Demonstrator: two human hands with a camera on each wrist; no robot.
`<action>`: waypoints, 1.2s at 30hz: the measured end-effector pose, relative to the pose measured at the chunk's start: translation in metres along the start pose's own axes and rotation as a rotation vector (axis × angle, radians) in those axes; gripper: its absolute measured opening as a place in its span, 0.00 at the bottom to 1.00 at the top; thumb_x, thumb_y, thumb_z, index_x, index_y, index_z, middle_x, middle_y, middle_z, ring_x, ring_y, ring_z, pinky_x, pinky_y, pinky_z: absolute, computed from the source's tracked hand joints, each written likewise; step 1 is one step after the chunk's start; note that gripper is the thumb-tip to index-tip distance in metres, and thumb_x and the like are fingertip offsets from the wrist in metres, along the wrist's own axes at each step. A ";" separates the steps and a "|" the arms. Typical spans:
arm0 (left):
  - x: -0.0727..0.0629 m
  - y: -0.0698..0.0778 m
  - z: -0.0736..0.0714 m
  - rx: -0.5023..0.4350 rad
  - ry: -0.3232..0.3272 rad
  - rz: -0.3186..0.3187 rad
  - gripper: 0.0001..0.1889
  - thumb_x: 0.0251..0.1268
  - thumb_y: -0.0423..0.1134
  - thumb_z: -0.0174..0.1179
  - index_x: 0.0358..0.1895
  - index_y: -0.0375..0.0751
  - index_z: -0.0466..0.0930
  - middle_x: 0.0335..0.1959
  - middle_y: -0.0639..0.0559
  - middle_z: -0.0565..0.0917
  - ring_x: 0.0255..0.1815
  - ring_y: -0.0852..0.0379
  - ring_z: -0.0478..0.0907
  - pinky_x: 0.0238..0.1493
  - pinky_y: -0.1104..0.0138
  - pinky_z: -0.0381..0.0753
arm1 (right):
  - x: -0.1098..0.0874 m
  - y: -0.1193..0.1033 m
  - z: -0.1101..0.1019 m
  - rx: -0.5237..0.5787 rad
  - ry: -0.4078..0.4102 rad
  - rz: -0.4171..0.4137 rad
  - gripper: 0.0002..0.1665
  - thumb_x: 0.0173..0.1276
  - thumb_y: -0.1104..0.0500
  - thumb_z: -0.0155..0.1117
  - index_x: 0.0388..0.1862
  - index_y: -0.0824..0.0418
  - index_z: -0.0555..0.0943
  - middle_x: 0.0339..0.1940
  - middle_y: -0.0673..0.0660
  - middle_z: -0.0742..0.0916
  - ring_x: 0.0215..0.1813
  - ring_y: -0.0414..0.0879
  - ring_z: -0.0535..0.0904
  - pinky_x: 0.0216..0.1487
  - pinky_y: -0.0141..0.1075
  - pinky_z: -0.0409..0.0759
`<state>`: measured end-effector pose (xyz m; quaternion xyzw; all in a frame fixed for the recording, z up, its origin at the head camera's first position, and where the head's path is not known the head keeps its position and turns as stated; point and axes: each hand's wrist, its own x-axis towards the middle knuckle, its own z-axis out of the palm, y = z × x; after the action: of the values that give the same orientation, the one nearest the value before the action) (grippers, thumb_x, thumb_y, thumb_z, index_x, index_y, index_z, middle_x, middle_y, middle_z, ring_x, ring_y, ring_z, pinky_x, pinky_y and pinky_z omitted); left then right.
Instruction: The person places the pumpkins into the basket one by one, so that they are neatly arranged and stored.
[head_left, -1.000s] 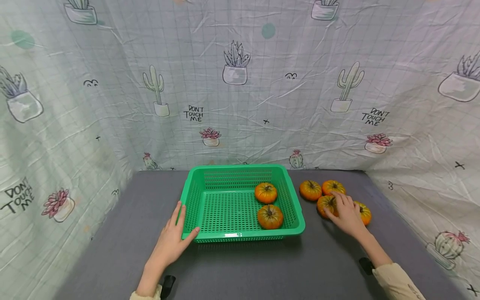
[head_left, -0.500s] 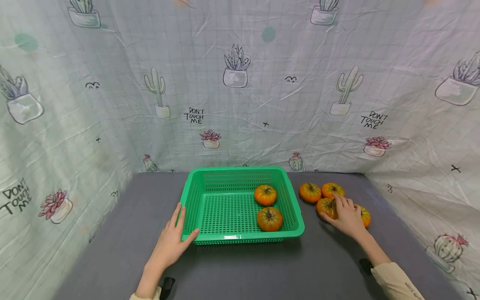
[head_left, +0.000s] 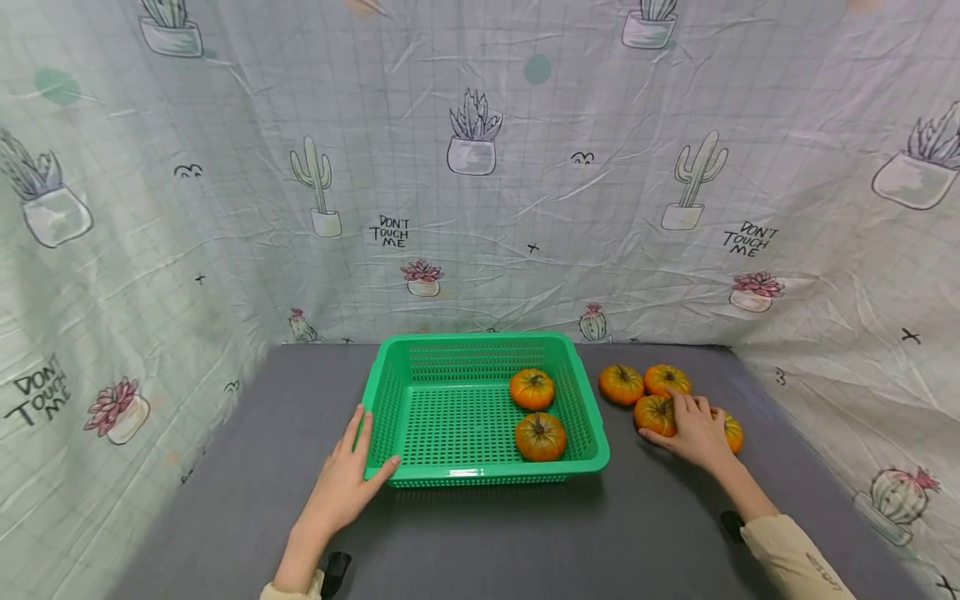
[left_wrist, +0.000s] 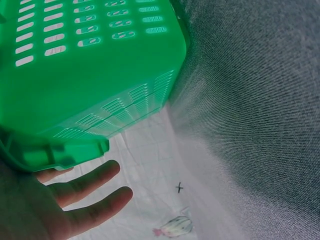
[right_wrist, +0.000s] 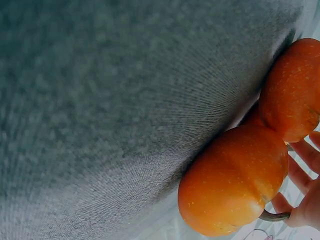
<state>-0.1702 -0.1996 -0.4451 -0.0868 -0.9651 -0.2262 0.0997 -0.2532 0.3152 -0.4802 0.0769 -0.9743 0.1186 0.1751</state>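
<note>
My right hand point(head_left: 701, 433) has its thumb on the near side of a small orange pumpkin point(head_left: 651, 410) and its fingers over the far right side, gripping it where it sits on the table. In the right wrist view the fingers point(right_wrist: 300, 172) show at the right edge, beside two pumpkins. My left hand point(head_left: 341, 483) rests at the front left corner of a green perforated plastic basket point(head_left: 465, 473), fingers extended along the left rim and thumb near the front rim. The left wrist view shows straight fingers point(left_wrist: 92, 182) by the rim. Two pumpkins, one nearer point(head_left: 540, 437) and one farther point(head_left: 532, 389), lie in the basket's right side.
Around the gripped pumpkin lie others: one on the left point(head_left: 621, 385), one behind point(head_left: 667, 381) and one on the right point(head_left: 733, 433), partly hidden by the right hand. A pale cloth point(head_left: 480, 217) printed with cacti encloses the dark grey table point(head_left: 495, 542).
My right thumb has moved down and closed in around the near side of the pumpkin, while the fingers settled over its far right side. My left hand and the basket hold their place.
</note>
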 end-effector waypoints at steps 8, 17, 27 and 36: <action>0.000 -0.001 0.000 -0.005 0.000 0.001 0.44 0.60 0.62 0.46 0.70 0.35 0.44 0.72 0.42 0.42 0.64 0.31 0.57 0.50 0.36 0.61 | 0.001 0.001 0.000 -0.046 -0.003 0.008 0.42 0.45 0.35 0.66 0.42 0.70 0.69 0.36 0.68 0.77 0.43 0.65 0.65 0.42 0.58 0.55; -0.001 0.000 0.000 -0.005 -0.009 -0.004 0.44 0.60 0.62 0.46 0.70 0.35 0.44 0.72 0.41 0.42 0.63 0.31 0.57 0.50 0.37 0.61 | 0.000 0.002 0.002 -0.080 0.009 -0.009 0.37 0.43 0.35 0.67 0.31 0.66 0.69 0.29 0.63 0.76 0.39 0.63 0.66 0.40 0.57 0.56; 0.000 -0.001 -0.001 -0.003 -0.010 0.000 0.44 0.60 0.60 0.48 0.70 0.35 0.44 0.72 0.41 0.41 0.63 0.30 0.57 0.50 0.37 0.61 | 0.002 0.000 0.002 -0.082 -0.009 -0.008 0.36 0.44 0.35 0.67 0.31 0.65 0.68 0.26 0.61 0.75 0.37 0.62 0.66 0.40 0.57 0.56; 0.000 0.000 -0.001 -0.005 -0.007 0.003 0.44 0.60 0.61 0.47 0.70 0.36 0.44 0.72 0.40 0.42 0.63 0.31 0.57 0.50 0.37 0.62 | 0.001 0.000 0.000 -0.070 -0.028 0.005 0.39 0.45 0.35 0.66 0.37 0.67 0.70 0.33 0.65 0.78 0.41 0.63 0.66 0.41 0.58 0.55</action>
<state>-0.1700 -0.2004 -0.4448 -0.0896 -0.9647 -0.2282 0.0962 -0.2545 0.3150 -0.4799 0.0701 -0.9805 0.0835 0.1636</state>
